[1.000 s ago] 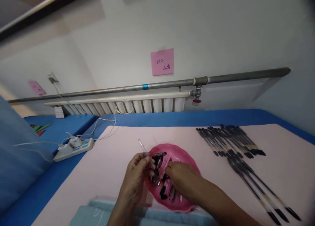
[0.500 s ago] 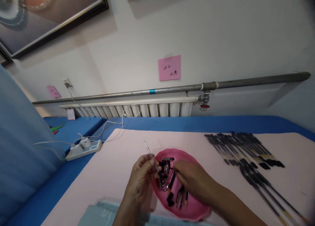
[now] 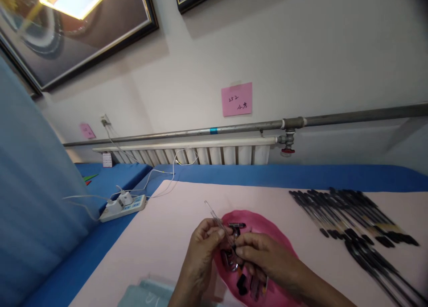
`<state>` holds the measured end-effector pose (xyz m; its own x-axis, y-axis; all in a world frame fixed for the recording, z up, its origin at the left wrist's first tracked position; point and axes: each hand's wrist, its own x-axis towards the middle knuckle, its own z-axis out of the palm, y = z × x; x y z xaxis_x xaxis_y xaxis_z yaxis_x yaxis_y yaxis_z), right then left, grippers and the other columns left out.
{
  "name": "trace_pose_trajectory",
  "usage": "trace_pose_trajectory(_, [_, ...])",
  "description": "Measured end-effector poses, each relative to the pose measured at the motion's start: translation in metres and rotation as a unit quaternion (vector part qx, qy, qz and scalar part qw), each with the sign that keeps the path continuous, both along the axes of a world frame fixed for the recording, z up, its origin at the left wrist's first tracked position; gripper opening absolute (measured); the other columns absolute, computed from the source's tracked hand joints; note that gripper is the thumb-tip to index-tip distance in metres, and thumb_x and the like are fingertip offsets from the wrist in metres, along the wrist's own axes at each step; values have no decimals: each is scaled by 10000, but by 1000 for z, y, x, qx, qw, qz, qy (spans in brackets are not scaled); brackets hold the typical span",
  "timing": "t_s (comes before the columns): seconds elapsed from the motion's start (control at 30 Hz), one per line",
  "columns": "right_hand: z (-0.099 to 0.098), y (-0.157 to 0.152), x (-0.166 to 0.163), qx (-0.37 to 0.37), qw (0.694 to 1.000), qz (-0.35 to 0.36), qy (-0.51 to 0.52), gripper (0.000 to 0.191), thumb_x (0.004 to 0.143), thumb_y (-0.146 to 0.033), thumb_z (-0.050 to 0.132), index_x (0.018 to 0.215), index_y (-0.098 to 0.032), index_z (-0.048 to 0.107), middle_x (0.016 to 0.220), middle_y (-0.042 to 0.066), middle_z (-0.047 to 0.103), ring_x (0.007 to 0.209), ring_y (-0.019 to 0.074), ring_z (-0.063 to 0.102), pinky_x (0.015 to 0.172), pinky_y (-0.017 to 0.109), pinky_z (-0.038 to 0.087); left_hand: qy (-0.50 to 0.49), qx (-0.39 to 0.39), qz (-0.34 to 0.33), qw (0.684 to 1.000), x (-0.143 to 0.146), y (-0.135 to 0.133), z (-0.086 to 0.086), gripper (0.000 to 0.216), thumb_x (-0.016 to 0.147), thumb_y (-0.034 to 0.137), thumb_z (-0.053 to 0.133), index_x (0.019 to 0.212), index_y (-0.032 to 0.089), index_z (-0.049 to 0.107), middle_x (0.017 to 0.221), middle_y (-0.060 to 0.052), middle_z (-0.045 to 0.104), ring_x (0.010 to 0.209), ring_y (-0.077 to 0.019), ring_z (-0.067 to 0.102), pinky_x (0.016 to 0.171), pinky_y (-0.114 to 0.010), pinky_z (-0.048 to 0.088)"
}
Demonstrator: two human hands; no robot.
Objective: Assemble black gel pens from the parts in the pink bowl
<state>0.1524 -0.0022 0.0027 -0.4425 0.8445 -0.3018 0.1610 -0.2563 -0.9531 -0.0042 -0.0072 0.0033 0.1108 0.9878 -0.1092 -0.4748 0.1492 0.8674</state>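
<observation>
My left hand pinches a thin clear plastic tube, which slants up and to the left over the bowl's edge. The fingers of my right hand are closed at the tube's lower end; a small dark part shows there, too hidden to name. Both hands are above a pink scalloped bowl. Inside it lie small dark and shiny pieces, among them a short silvery-black piece near the far rim and a black-tipped piece near the front.
Several black-ended brushes lie in rows on the pink sheet to the right, with more fanned out below them. A light-blue cloth or bag is at the front. Left stands a power strip with plugs and cables, by a blue curtain.
My right hand has come out of the bowl's contents and met my left hand at the tube's lower end. The view has shifted slightly, so everything sits lower and further right.
</observation>
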Motion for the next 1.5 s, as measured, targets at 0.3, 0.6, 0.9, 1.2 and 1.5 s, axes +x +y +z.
trace_pose_trajectory(0.3, [8,-6,-2,87,995,-20,-31,118,668,-96,521,608,-198,511,520,-55,531,492,103,492,484,208,347,8,9,18,1000,0,2,1,185,654,217,746,774,134,631,734,-61,699,605,-127,615,637,-239,470])
trace_pose_trajectory(0.6, [-4,4,15,171,977,-14,-124,189,554,-1,500,603,-183,487,578,-52,495,550,103,473,481,198,338,-29,-52,27,998,-2,0,7,206,661,200,743,812,129,622,742,-62,698,614,-129,635,584,-220,492])
trace_pose_trajectory(0.9, [0,2,21,181,967,16,-178,205,566,23,482,575,-181,475,575,-45,514,547,110,484,483,212,343,-46,-60,22,997,-6,1,4,248,628,206,775,815,124,635,727,-52,683,630,-138,647,559,-210,506])
trace_pose_trajectory(1.2, [15,-4,7,149,988,-30,-10,59,731,-152,532,702,-196,559,677,-15,619,623,138,562,574,248,429,-38,-54,12,998,1,-1,6,232,616,232,779,742,118,622,752,-74,690,642,-142,648,589,-225,525])
trace_pose_trajectory(1.5, [15,-7,2,184,978,-71,-68,39,746,-194,535,747,-194,574,729,-5,629,683,154,578,631,262,442,-53,-47,37,997,1,-3,7,244,623,226,774,760,130,597,741,-61,687,656,-149,653,602,-239,531])
